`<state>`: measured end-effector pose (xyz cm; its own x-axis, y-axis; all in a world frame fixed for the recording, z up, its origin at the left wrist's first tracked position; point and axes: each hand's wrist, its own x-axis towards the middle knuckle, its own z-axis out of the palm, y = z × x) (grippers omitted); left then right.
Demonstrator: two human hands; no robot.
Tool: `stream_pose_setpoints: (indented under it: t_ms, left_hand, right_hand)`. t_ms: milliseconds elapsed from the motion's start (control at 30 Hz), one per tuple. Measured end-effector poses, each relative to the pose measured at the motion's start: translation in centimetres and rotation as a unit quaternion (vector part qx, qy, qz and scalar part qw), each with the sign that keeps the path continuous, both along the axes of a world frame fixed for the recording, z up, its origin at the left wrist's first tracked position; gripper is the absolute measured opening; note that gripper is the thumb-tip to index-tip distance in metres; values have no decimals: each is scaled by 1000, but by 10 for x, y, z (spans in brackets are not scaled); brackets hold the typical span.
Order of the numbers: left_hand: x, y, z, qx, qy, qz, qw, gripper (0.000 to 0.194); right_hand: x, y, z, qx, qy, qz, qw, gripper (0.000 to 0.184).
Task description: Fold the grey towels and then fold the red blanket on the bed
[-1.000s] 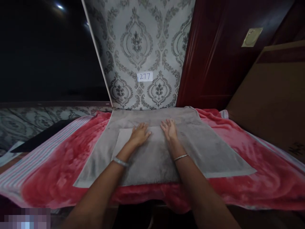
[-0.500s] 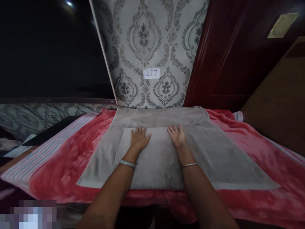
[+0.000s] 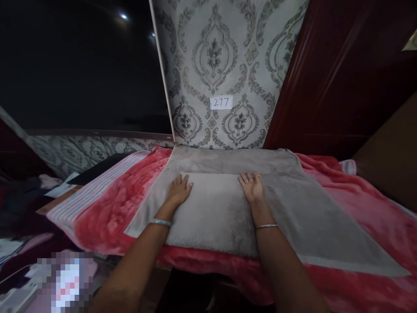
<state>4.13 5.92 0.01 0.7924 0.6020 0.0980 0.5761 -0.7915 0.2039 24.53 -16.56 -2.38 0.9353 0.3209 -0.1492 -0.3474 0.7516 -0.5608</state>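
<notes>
Where left hand (image 3: 178,191) rests, cloth (image 3: 211,208) hides.

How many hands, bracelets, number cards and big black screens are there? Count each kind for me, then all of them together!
Hands, left hand and right hand: 2
Bracelets: 2
Number card: 1
Big black screen: 1
Total: 6

TV (image 3: 84,69) cut off @ top, gold plate (image 3: 412,42) @ R; btm-L patch (image 3: 67,280) pixelated.
</notes>
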Motion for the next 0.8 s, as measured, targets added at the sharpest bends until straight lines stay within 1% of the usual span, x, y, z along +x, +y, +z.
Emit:
stream_pose_setpoints:
  t_ms: [100, 200, 267, 333, 400, 533, 667, 700, 733, 800]
  left_hand:
    - [-13, 12, -7, -35, -46, 2, 998, 62]
    - [-20, 25, -9, -122, -96, -6, 988, 65]
    - [-20, 33, -7, -209, -148, 11, 967, 66]
    - [-15, 38, -3, -286, -201, 40, 936, 66]
    - [-7, 42, 0, -338, -237, 65, 909, 65]
    - [5, 46, 7, -391, -248, 87, 882, 62]
    - [2, 45, 9, -443, -219, 75, 866, 49]
    - [-1, 44, 9, -442, -214, 65, 869, 47]
    - [-4, 42, 9, -429, -209, 53, 877, 46]
    - [-9, 37, 7, -379, -196, 36, 904, 42]
  right_hand:
    - [-1, 0, 1, -6, 0, 3, 1000, 41]
    - [-1, 1, 1, -12, 1, 1, 1000, 39]
    - [-1, 2, 0, -15, 0, 2, 1000, 35]
    - [0, 2, -2, -15, -6, 1, 1000, 31]
    - [1, 3, -4, -14, -15, -2, 1000, 29]
    - [2, 3, -8, -16, -27, -3, 1000, 28]
    - [3, 3, -9, -20, -35, -1, 999, 29]
    - [3, 3, -10, -22, -35, -1, 999, 29]
    - [3, 3, -9, -23, -34, -1, 999, 29]
    - [3, 2, -9, -27, -31, -1, 999, 28]
